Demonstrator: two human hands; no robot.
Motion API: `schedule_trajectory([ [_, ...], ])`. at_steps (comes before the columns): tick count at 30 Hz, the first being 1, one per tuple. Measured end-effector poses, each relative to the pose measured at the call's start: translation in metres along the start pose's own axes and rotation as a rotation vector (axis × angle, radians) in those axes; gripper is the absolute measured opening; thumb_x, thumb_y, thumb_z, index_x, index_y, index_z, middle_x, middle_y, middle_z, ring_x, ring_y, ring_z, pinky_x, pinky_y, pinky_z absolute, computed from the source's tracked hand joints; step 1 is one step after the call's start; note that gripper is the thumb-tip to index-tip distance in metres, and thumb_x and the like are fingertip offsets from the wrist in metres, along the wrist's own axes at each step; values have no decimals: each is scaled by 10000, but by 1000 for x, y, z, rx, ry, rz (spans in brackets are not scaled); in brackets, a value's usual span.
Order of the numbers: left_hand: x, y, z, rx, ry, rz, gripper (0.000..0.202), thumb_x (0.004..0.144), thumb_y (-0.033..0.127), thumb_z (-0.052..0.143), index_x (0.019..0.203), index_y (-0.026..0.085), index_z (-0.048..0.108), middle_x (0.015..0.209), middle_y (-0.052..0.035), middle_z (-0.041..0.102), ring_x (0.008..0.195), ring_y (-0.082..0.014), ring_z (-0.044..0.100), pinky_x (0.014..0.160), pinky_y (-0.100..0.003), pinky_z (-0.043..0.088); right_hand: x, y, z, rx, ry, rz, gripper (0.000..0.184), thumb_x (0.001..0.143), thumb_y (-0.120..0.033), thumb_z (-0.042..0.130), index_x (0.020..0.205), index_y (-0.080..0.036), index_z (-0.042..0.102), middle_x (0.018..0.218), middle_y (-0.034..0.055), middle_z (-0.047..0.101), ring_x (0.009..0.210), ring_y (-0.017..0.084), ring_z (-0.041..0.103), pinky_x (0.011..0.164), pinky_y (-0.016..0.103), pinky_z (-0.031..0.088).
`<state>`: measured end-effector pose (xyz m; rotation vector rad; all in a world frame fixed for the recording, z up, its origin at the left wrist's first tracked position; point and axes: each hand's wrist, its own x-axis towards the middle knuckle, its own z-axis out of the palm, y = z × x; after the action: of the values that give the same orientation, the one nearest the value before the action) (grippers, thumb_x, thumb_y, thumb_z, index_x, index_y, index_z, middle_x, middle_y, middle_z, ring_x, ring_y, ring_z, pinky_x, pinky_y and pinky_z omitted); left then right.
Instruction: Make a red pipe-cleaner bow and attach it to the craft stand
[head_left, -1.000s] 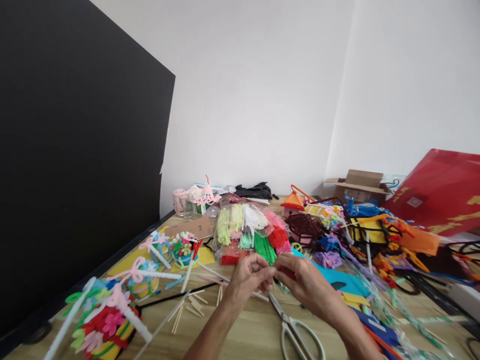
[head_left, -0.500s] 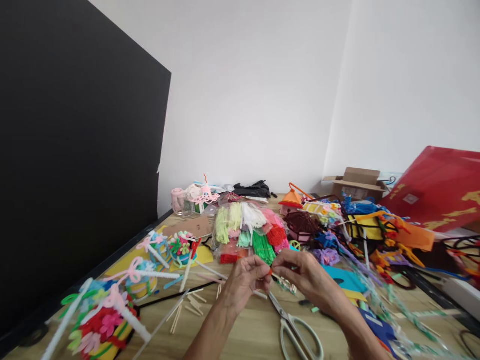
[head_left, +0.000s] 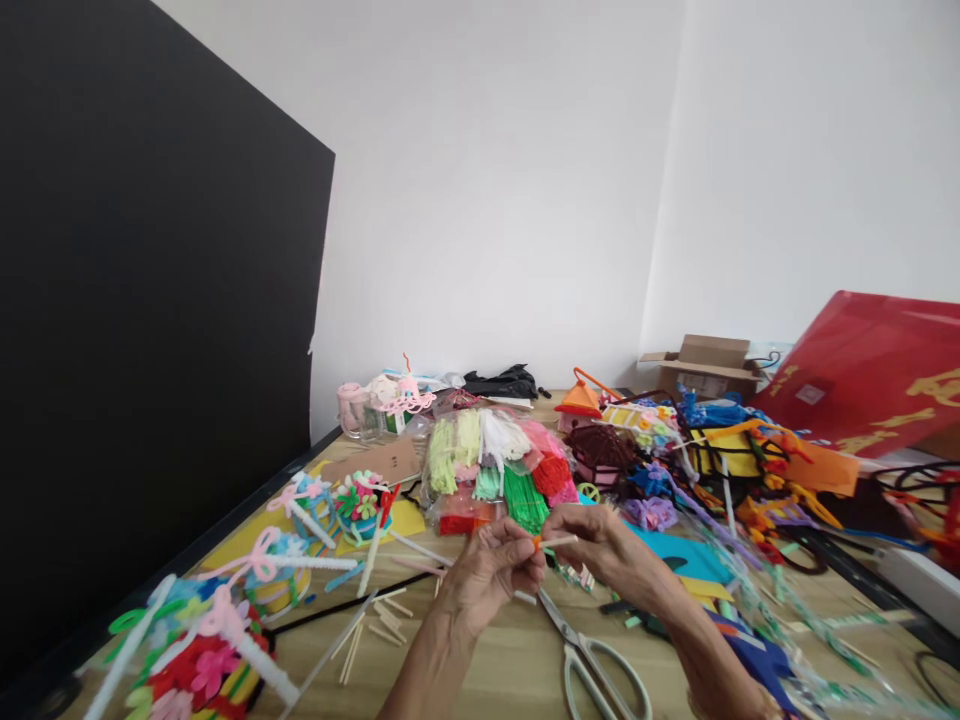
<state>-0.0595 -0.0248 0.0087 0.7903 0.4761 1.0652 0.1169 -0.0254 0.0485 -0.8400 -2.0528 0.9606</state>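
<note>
My left hand (head_left: 491,570) is closed, its thumb and fingers pinching a small orange piece (head_left: 537,543). A short pale stick (head_left: 561,541) runs from that piece toward my right hand (head_left: 604,548), whose thumb and forefinger are closed at it. The two hands nearly meet above the table. Just below them lie scissors (head_left: 592,650) with pale handles, blades pointing up toward the hands. Loose short wooden sticks (head_left: 351,645) are scattered to the left of my left wrist.
Behind the hands sit bagged bundles of coloured pipe cleaners (head_left: 457,450). Decorated flower pots (head_left: 202,660) crowd the left side. Pipe-cleaner pieces (head_left: 652,512), a yellow craft basket (head_left: 727,455) and a red bag (head_left: 870,370) fill the right. A black panel (head_left: 165,300) rises at left.
The pale stick beside the orange piece now shows more clearly between the hands. My right fingers have shifted slightly around it. The whole view has moved a little.
</note>
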Motion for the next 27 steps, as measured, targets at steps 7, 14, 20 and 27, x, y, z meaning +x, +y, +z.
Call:
schedule_trajectory([
  [7,12,4,3,-197,59,35,249,541,131,843,687,140,642,622,-33,705,539,-97,648,512,-147,511,5,-2,5,-319,211,-170,181,909,-270,458,847,-193,611,837,46,603,789,186,562,720,264,420],
  [14,11,8,9,-208,114,67,241,591,96,807,809,97,705,638,-53,706,562,-97,652,569,-172,537,11,13,16,-429,262,-230,173,938,-228,416,950,-209,588,821,41,597,747,174,590,690,251,427],
  [20,4,8,6,-91,135,106,273,518,140,850,752,112,713,613,-33,696,551,-95,636,551,-169,519,11,15,22,-564,233,-267,223,956,-215,365,916,-206,584,824,38,574,701,158,560,621,235,395],
  [27,0,7,0,206,218,239,252,565,252,824,729,123,683,630,-33,697,573,-124,634,590,-230,527,9,4,27,-616,206,-204,240,941,-177,355,848,-200,575,820,35,563,667,147,523,605,235,361],
])
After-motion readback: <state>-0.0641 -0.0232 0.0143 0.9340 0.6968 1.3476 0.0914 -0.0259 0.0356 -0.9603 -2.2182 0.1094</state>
